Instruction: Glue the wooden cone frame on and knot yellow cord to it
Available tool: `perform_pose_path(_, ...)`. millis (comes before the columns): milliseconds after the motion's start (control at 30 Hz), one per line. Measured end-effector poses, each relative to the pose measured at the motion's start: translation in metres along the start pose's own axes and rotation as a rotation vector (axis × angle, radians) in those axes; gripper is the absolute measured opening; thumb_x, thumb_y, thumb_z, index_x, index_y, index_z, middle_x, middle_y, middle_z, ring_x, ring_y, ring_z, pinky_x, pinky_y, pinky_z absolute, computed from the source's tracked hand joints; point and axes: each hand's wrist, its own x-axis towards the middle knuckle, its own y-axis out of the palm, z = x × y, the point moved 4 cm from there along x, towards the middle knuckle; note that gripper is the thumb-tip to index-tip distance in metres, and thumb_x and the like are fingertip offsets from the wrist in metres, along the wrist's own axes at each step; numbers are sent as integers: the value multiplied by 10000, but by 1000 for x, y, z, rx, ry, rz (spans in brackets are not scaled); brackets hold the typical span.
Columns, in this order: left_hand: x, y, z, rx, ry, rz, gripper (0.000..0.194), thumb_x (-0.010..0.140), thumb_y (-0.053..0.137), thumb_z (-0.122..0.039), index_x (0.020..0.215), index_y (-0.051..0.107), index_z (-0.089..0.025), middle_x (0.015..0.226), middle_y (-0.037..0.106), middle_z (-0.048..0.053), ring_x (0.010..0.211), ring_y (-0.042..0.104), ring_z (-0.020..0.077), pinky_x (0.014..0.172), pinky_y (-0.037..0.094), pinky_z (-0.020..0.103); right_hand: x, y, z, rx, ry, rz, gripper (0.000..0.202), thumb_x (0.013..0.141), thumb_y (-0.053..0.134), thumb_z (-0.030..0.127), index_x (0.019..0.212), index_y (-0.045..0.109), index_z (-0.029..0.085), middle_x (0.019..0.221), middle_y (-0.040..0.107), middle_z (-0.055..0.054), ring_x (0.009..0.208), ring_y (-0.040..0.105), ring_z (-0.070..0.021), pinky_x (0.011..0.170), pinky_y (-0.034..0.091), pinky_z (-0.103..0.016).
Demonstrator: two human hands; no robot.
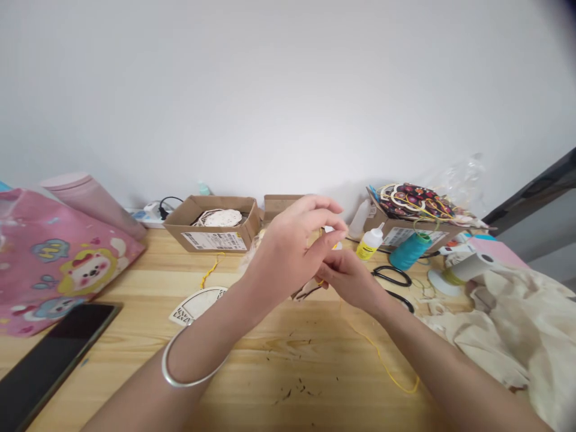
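Note:
My left hand (288, 249) is raised over the middle of the table, fingers bent and the thumb and index tips pinched together, with a bit of yellow thread showing between them. Just below it, my right hand (351, 279) has its fingertips closed on the yellow thread (382, 358). One length of that thread trails down across the tabletop to the right. Under the hands sits a small dark-edged piece (308, 292), mostly hidden. A fan-shaped wooden cutout (198, 304) lies left of my left forearm, with a yellow braided cord (209, 274) behind it.
Cardboard boxes (216, 240) line the wall. Right of my hands are a yellow-labelled glue bottle (369, 243), a teal thread spool (410, 252), black loop handles (392, 276), a white spool (465, 270) and cream cloth (513, 336). A phone (54, 360) and pink bag (67, 258) are left.

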Motion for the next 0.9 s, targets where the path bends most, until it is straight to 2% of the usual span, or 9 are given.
perform_pose_path(167,-38,-4,18,-172,-211,-188,163,742,485,-304,722,600,-190,748,609,13,730,553,131,692,443,244,3,-8,4,159,54,-42,366,801,371,405,669,590,143,461,401,45,402,369,-47,383,305,-168)
perform_pose_path(200,-51,0,28,-231,-308,-148,237,760,454,-338,655,596,-180,651,597,13,655,550,122,637,449,233,3,-9,5,147,53,-45,374,807,360,405,684,595,141,476,417,39,418,389,-51,392,317,-169)
perform_pose_path(267,-76,19,49,-449,-553,71,394,775,386,-431,583,597,-160,519,567,26,525,534,114,534,449,229,3,-9,6,63,43,-42,390,819,337,398,709,605,137,501,449,25,452,425,-62,413,341,-174)
perform_pose_path(333,-97,40,63,-737,-804,237,533,771,272,-538,781,623,-137,695,633,84,650,587,151,605,474,269,0,-4,8,-100,3,-32,392,833,316,373,721,613,142,502,466,22,462,435,-68,417,339,-172)
perform_pose_path(400,-104,50,70,-945,-927,201,604,750,222,-595,885,593,-138,857,630,106,813,587,171,709,468,289,-5,5,10,-321,-79,-38,365,840,320,334,716,614,158,511,486,23,466,437,-70,420,324,-170)
perform_pose_path(500,-101,53,74,-1099,-982,96,480,760,323,-539,914,573,-160,937,614,89,860,577,158,747,462,273,-20,20,13,-622,-263,-82,269,830,362,286,797,611,189,602,540,6,533,473,-86,474,340,-184)
perform_pose_path(600,-99,49,78,-1159,-1047,35,325,757,439,-429,899,582,-174,984,604,69,866,578,152,715,479,251,-43,32,8,-723,-394,-103,244,823,380,278,943,586,225,665,548,-13,606,485,-107,520,358,-200)
perform_pose_path(733,-101,50,89,-1225,-1109,-35,258,767,453,-374,839,588,-167,968,610,58,919,559,138,784,460,250,-74,42,-6,-673,-407,-111,276,809,412,247,1061,527,249,668,530,-3,565,449,-94,510,358,-202)
perform_pose_path(900,-96,48,96,-1310,-1104,-131,158,771,474,-277,802,554,-144,738,604,14,703,586,85,688,477,221,-100,48,-16,-603,-383,-101,334,772,462,185,1093,501,267,753,559,-12,612,486,-97,540,395,-206)
